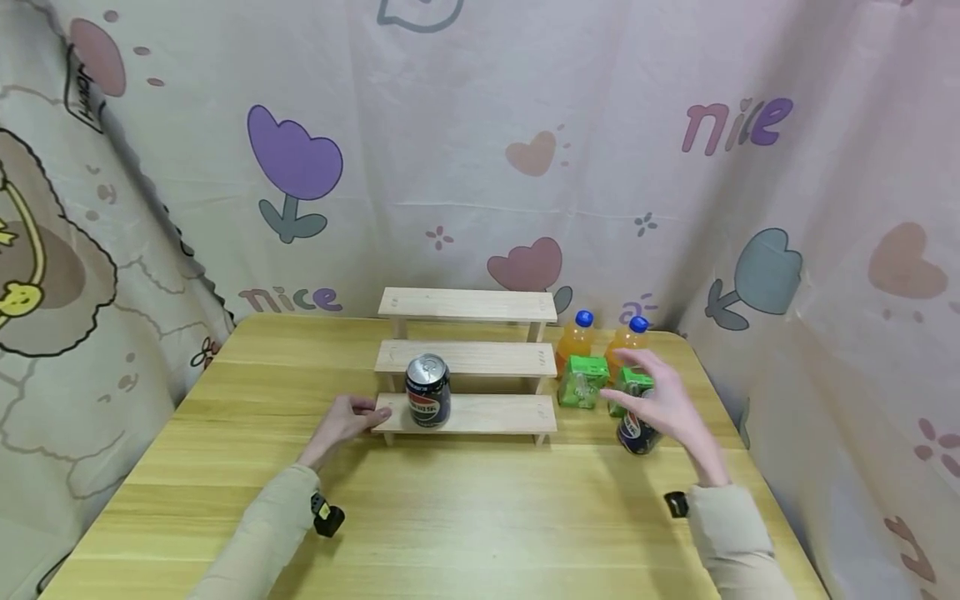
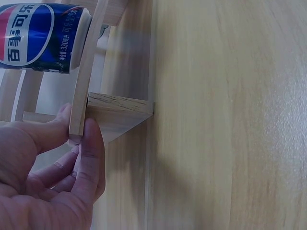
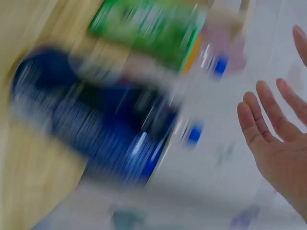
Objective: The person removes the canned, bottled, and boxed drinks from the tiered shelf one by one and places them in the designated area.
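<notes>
My left hand (image 1: 348, 425) pinches the left end of the lowest board of a three-step wooden shelf (image 1: 510, 414); the left wrist view shows thumb and fingers on either side of the board (image 2: 85, 96). On that board, just right of the hand, a dark blue soda can (image 1: 427, 392) stands upright. My right hand (image 1: 667, 404) hovers at a second soda can (image 1: 636, 433) on the table, fingers spread apart and holding nothing. In the right wrist view that can (image 3: 96, 110) is blurred and apart from the hand (image 3: 283, 139). From the head, the hand hides part of it.
Two green drink cartons (image 1: 583, 382) stand right of the shelf. Behind them are two orange juice bottles (image 1: 576, 337) with blue caps. A printed curtain (image 1: 450, 167) hangs around the back and sides of the wooden table (image 1: 465, 525).
</notes>
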The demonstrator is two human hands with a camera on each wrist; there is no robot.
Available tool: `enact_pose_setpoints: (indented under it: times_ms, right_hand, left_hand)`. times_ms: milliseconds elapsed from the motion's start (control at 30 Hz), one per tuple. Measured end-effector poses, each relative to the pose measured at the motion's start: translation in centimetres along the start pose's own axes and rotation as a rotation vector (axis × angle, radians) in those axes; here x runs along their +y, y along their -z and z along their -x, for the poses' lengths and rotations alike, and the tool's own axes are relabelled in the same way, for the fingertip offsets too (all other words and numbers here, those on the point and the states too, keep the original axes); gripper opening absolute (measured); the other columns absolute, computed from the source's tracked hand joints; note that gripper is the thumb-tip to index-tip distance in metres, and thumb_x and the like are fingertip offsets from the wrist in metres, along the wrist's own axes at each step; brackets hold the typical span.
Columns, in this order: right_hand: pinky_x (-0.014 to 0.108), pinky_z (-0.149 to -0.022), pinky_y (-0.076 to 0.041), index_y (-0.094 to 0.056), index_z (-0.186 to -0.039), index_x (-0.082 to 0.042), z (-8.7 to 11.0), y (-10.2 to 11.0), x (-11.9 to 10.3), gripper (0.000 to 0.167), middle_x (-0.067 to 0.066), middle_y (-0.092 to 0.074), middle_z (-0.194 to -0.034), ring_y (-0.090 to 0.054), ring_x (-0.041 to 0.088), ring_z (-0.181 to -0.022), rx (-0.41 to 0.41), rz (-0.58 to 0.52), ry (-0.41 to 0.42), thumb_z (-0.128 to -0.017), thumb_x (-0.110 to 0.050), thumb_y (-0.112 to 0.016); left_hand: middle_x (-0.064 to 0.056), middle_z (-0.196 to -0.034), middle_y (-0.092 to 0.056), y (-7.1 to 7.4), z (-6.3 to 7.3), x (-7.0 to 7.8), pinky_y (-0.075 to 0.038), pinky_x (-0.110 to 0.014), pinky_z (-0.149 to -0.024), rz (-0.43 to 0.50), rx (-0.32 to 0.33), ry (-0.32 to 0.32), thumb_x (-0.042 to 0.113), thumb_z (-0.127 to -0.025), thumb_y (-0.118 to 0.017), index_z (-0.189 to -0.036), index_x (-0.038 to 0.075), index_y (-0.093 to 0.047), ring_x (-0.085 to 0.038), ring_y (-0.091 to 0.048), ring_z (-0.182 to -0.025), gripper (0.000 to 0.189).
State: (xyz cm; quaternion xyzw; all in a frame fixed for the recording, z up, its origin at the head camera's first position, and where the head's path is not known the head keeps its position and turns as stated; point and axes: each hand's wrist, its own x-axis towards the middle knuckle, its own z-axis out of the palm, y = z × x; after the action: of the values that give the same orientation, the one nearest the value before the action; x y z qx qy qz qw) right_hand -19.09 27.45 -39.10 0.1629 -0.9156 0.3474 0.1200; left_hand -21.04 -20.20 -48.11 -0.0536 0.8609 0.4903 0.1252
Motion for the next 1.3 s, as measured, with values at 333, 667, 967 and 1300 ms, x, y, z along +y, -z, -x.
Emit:
enact_pose_setpoints:
  times_ms: [333, 667, 967, 1300]
  right_hand:
    - [0.052, -0.111, -0.044, -0.054, -0.139, -0.003, -5.1, -8.6, -7.9, 0.066, 0.020, -0.060, -0.138, -0.057, 0.037, -0.127, -0.197, -0.227, 0.102, -0.083, -0.024, -0.082]
    - [0.048, -0.112, -0.044, -0.049, -0.144, -0.004, -7.2, -15.4, -11.9, 0.075, 0.016, -0.057, -0.143, -0.056, 0.032, -0.130, -0.303, -0.292, 0.134, -0.082, -0.027, -0.084]
    - [0.041, -0.108, -0.047, -0.053, -0.138, -0.008, -7.9, -17.6, -13.0, 0.072, 0.009, -0.062, -0.134, -0.060, 0.023, -0.123, -0.296, -0.269, 0.136, -0.078, -0.029, -0.087]
    - [0.036, -0.102, -0.051, -0.058, -0.132, -0.007, -7.9, -17.7, -13.2, 0.066, 0.008, -0.067, -0.128, -0.064, 0.022, -0.116, -0.242, -0.262, 0.131, -0.076, -0.025, -0.089]
  left_hand:
    - [-0.020, -0.104, -0.072, 0.2, 0.0, -0.3, -0.052, -0.027, -0.075, 0.009, 0.004, -0.003, 0.026, -0.093, -0.073, -0.121, -0.012, -0.062, -0.018, -0.065, -0.088, 0.048]
    - [-0.017, -0.099, -0.072, 0.1, 0.0, -0.3, -0.052, -0.027, -0.074, 0.013, -0.004, -0.006, 0.025, -0.094, -0.072, -0.119, -0.012, -0.063, -0.014, -0.064, -0.084, 0.046]
    - [-0.016, -0.095, -0.074, 0.1, 0.0, -0.1, -0.052, -0.029, -0.073, 0.006, 0.000, -0.017, 0.026, -0.093, -0.073, -0.115, -0.011, -0.066, -0.013, -0.064, -0.081, 0.044]
    - [-0.014, -0.091, -0.074, -0.1, 0.0, 0.0, -0.053, -0.029, -0.072, 0.021, -0.002, -0.038, 0.023, -0.093, -0.073, -0.113, -0.012, -0.066, -0.009, -0.063, -0.076, 0.041]
